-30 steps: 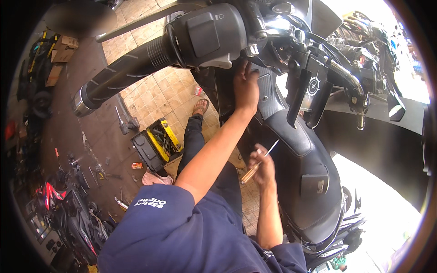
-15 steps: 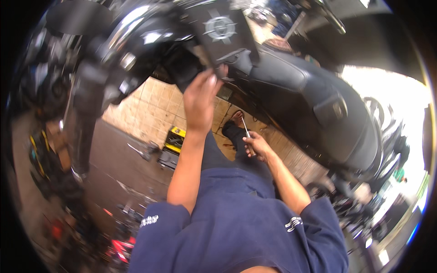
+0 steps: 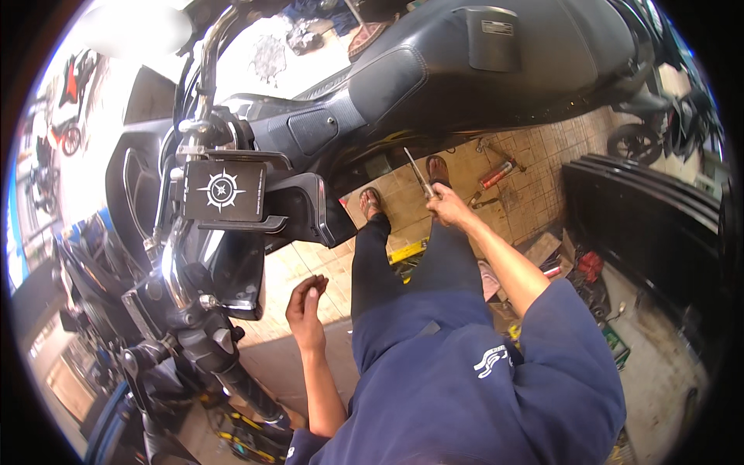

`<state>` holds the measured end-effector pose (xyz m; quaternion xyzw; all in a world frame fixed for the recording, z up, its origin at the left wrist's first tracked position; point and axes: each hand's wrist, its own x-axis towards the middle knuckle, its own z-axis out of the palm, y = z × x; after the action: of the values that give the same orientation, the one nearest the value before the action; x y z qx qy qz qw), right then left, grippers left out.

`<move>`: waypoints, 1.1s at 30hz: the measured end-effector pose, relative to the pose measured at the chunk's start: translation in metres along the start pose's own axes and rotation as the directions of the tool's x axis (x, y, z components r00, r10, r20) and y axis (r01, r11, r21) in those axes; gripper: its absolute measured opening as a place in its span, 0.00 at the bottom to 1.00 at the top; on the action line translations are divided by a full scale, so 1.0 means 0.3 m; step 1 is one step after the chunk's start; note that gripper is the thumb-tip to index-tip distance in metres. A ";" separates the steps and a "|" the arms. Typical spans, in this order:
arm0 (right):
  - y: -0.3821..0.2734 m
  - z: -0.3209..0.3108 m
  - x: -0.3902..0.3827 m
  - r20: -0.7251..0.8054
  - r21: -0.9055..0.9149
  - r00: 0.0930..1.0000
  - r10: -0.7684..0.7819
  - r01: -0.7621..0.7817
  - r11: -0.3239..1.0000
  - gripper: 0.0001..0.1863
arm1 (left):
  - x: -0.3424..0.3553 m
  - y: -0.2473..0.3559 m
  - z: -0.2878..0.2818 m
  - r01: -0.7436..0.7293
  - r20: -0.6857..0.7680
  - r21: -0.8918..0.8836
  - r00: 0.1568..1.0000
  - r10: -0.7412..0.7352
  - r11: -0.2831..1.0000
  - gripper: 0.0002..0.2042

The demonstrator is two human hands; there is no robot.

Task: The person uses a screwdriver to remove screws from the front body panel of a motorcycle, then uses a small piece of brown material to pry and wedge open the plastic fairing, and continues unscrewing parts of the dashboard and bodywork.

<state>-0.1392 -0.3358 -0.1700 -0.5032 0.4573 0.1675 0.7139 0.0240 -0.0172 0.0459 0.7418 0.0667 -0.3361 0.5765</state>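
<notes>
My right hand (image 3: 449,206) is closed around the handle of a screwdriver (image 3: 419,172), its metal shaft pointing up and away from me beside the scooter. Lower left, my left hand (image 3: 307,308) hangs in the air with loosely bent fingers, the thumb held apart; I see nothing in it. A black scooter (image 3: 442,93) stretches across in front of me, its long seat to the right. Closest to my left hand are the scooter's dark front panel and handlebar grip (image 3: 252,395). A flat black plate with a white compass design (image 3: 225,191) sits at the handlebar.
By my feet on the tiled floor lies a red cylindrical tool (image 3: 497,173). A yellow-and-black case (image 3: 408,251) shows between my legs. Dark panels (image 3: 643,209) stand at the right, near an open cardboard box (image 3: 545,248). Other motorcycles (image 3: 670,128) are parked around.
My view has turned, bringing the handlebar to the left. My left hand has come down and away from the area beside the compass plate. The screwdriver stays in my right hand.
</notes>
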 end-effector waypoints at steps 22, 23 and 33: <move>1.083 0.461 0.081 -0.616 0.134 0.636 0.466 -0.498 0.857 0.21 | 0.082 -0.156 -0.243 -0.229 0.388 0.858 0.876 -0.287 0.461 0.18; 1.212 0.472 0.058 -0.602 0.157 0.613 0.512 -0.538 0.828 0.21 | 0.086 -0.173 -0.261 -0.234 0.388 0.867 0.871 -0.301 0.440 0.17; 1.304 0.620 0.104 -0.711 0.190 0.617 0.338 -0.295 0.936 0.22 | 0.131 -0.231 -0.329 -0.426 0.518 0.824 0.834 -0.192 0.373 0.12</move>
<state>-0.3064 -0.0096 -0.4027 -0.4195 0.7903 0.0624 0.4422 0.0621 0.0828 -0.0220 0.8102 -0.3504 -0.4626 0.0823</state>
